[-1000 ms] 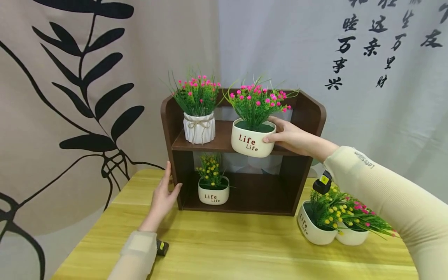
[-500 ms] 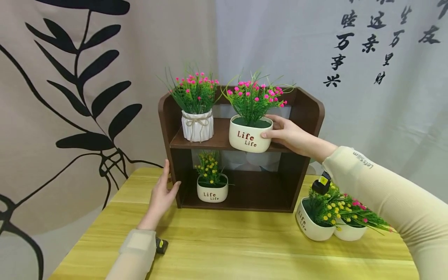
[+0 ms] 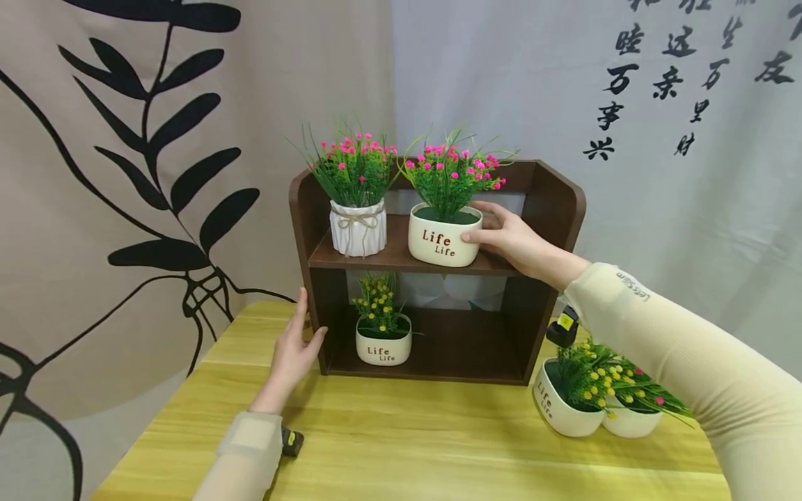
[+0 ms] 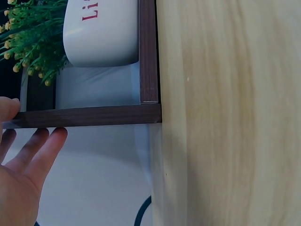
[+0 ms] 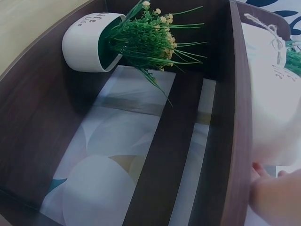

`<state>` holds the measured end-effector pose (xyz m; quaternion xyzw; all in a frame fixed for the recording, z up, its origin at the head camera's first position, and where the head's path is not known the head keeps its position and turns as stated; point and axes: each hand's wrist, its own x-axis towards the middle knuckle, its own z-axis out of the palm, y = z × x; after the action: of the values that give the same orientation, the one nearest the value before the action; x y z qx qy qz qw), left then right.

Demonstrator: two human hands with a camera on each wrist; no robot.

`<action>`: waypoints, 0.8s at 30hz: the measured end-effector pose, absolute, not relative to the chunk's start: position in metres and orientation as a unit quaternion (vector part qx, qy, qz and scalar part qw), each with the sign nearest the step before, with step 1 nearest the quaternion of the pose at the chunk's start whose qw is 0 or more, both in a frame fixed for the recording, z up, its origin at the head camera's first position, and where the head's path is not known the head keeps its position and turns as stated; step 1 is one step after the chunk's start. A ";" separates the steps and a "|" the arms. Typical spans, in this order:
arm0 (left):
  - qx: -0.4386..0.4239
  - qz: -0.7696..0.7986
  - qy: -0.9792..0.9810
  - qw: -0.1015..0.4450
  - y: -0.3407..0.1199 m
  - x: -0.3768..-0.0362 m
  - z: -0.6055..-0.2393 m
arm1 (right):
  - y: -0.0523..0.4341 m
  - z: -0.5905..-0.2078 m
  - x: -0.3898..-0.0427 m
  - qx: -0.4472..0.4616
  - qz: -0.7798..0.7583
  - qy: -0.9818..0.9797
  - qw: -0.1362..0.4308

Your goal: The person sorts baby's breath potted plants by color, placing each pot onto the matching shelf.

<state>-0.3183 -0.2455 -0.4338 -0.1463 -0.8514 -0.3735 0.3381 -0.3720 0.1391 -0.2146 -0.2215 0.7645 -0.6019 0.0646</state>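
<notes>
Pot [image 3: 444, 243] of pink flowers sits on the upper board of the brown shelf [image 3: 557, 209], at about the middle, with the right hand [image 3: 510, 236] curled round its right side: thumb on the front wall, fingers reaching behind the rim. That grip is closed on the pot. Its base seems to rest flat on the board, close to the front edge, so a good finish would be to nudge it a little toward 12 o'clock, away from that edge, keep it upright, and loosen the fingers only once it sits steady. The stems lean toward the ribbed pot [image 3: 358, 228] at its 9 o'clock; the two stand near each other but apart, and the blooms should not tangle.

The left hand [image 3: 293, 351] lies open, fingers straight, flat against the shelf's left wall low down; the left wrist view shows the fingertips [image 4: 44, 141] touching the dark edge. Keeping that brace steady should stop the shelf sliding on the desk [image 3: 401, 445].

The pot is cream, rounded and squat, with "Life" printed twice in red on its front. Dark green filling tops it, and thin green stems carry small bright pink buds. A like pot with yellow flowers [image 3: 383, 342] stands on the lower board at 7 o'clock from it
</notes>
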 end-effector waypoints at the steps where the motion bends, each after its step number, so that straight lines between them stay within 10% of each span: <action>1: -0.146 -0.373 -0.852 0.338 -0.245 -0.318 -0.434 | 0.139 -0.214 -0.373 -0.220 -0.604 0.763 0.065; 24: -0.142 -0.375 -0.851 0.340 -0.245 -0.318 -0.435 | 0.116 -0.213 -0.385 -0.219 -0.631 0.737 0.106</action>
<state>-0.3183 -0.2450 -0.4353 -0.1421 -0.8508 -0.3745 0.3400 -0.3853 0.1160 -0.2127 -0.2188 0.7368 -0.6309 0.1061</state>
